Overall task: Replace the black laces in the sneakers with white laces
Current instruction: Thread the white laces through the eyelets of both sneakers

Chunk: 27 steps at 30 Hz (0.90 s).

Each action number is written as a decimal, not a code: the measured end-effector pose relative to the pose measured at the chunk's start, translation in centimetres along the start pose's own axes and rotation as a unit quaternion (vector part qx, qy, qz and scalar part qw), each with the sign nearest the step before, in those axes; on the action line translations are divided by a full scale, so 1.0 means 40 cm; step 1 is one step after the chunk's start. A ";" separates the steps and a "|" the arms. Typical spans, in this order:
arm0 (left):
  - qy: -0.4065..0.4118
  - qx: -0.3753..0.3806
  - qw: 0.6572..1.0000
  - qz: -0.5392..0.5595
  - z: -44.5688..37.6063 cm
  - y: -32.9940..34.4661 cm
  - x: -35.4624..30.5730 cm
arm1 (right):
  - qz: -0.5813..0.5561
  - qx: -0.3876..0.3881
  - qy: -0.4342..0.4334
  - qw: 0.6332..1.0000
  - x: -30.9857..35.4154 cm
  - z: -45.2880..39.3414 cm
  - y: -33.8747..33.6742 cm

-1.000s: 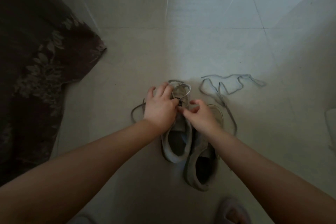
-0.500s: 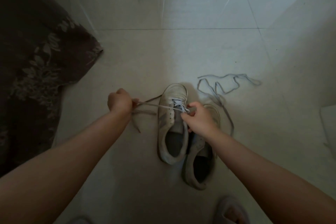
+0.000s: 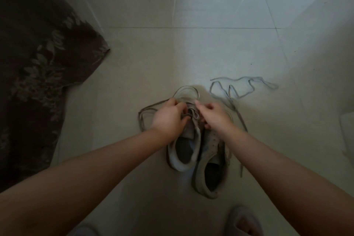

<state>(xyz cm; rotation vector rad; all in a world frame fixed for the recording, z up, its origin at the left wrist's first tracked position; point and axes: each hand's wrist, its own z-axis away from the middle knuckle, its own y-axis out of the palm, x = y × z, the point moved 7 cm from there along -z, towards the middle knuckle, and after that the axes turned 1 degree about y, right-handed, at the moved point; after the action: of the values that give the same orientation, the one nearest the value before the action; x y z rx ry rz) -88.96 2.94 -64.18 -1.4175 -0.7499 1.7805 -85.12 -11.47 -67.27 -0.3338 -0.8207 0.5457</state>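
Two pale sneakers lie side by side on the tiled floor, the left sneaker (image 3: pixel 183 151) and the right sneaker (image 3: pixel 208 176). My left hand (image 3: pixel 168 119) sits over the left sneaker's eyelets, fingers curled, pinching its lace (image 3: pixel 145 111), which loops out to the left. My right hand (image 3: pixel 212 115) is beside it, fingers curled at the same lacing area; what it pinches is hidden. A loose lace (image 3: pixel 239 90) lies in coils on the floor to the right of the shoes.
A dark floral cloth (image 3: pixel 38 74) covers the floor at left. A slippered foot (image 3: pixel 243 222) shows at the bottom edge. A pale object (image 3: pixel 347 132) sits at the right edge.
My left hand, which had pulled the lace out to the left, has come back to the left sneaker's eyelets beside my right hand. The lace now lies slack in a loop.
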 end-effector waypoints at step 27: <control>-0.029 0.080 0.980 0.179 0.020 -0.008 0.044 | 0.027 0.127 -0.085 0.988 -0.037 -0.008 0.042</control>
<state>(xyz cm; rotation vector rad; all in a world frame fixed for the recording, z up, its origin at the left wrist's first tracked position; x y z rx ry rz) -89.90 4.58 -64.72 -1.4641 -0.3830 2.1118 -86.24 -11.00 -69.18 -0.0761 -0.8976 0.7281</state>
